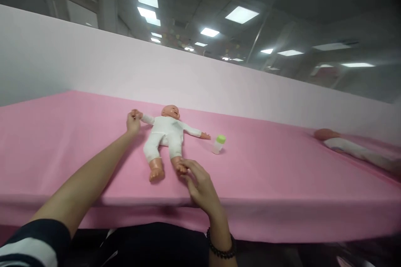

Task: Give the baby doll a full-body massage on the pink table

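Note:
A baby doll (166, 128) in a white suit lies on its back on the pink cloth, arms spread and bare feet toward me. My left hand (133, 122) pinches the doll's hand, out at the left end of its arm. Lower down, the fingers of my right hand (199, 183) are curled about the doll's foot on the right, thumb beneath and fingertips above. The doll's other foot (156, 171) lies free on the cloth. A small clear bottle with a green cap (220, 139) stands just beyond the doll's outstretched right-side hand.
The pink-covered table (275, 167) has its front edge close to my body. A white partition (188, 75) with clear panels above it runs along the back. Another doll (351, 146) lies at the far right, blurred and partly out of view.

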`<control>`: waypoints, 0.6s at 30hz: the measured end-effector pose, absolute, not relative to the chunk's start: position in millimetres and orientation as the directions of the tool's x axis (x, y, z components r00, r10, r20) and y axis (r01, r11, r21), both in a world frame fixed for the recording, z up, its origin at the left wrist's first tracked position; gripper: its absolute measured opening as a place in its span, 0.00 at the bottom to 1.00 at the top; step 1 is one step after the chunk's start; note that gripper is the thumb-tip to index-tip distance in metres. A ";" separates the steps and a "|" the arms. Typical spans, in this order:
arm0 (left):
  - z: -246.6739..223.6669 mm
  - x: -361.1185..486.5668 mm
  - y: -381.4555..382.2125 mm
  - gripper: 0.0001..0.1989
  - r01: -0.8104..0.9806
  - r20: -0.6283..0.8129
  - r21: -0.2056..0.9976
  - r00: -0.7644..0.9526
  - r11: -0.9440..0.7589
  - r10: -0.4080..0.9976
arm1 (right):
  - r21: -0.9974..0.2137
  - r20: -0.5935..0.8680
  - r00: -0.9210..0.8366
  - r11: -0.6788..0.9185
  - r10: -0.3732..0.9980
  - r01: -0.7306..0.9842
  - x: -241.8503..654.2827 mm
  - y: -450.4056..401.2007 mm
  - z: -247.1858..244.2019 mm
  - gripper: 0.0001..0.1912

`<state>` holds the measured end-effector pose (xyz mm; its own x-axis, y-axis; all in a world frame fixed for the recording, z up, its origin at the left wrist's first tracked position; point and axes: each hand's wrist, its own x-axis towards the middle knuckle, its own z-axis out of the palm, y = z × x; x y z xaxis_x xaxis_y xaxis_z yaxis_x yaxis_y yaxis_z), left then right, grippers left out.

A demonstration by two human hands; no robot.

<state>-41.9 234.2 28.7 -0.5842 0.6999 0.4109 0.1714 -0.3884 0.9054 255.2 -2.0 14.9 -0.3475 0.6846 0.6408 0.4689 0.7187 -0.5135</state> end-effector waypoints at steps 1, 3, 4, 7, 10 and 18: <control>30.3 -37.3 231.7 0.03 0.214 0.483 0.873 -0.508 -0.438 0.713 | -0.501 0.678 -0.307 0.725 0.668 0.472 252.4 2.3 15.7 0.22; 31.8 -27.0 225.4 0.09 0.295 0.626 0.778 -0.295 -0.554 0.722 | -0.491 0.734 -0.227 0.731 0.640 0.475 244.2 12.6 19.7 0.21; 31.5 -22.3 222.2 0.12 0.329 0.671 0.731 -0.186 -0.598 0.717 | -0.493 0.746 -0.203 0.731 0.635 0.472 238.8 18.3 23.1 0.21; 26.8 -15.1 215.6 0.14 0.419 0.712 0.603 0.102 -0.679 0.695 | -0.526 0.720 -0.217 0.723 0.659 0.448 218.7 35.4 37.3 0.23; 20.7 -19.0 215.3 0.16 0.445 0.696 0.513 0.286 -0.734 0.659 | -0.570 0.678 -0.241 0.704 0.694 0.423 196.1 48.4 48.2 0.24; 25.2 -23.7 214.0 0.15 0.413 0.680 0.601 0.185 -0.684 0.709 | -0.595 0.724 -0.153 0.720 0.673 0.357 176.3 48.3 33.1 0.20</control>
<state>-23.7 214.0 25.2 0.1854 0.7092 0.6802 0.4131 -0.6843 0.6008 176.3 48.3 33.1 -0.1531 0.6731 0.7236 0.3569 0.7204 -0.5946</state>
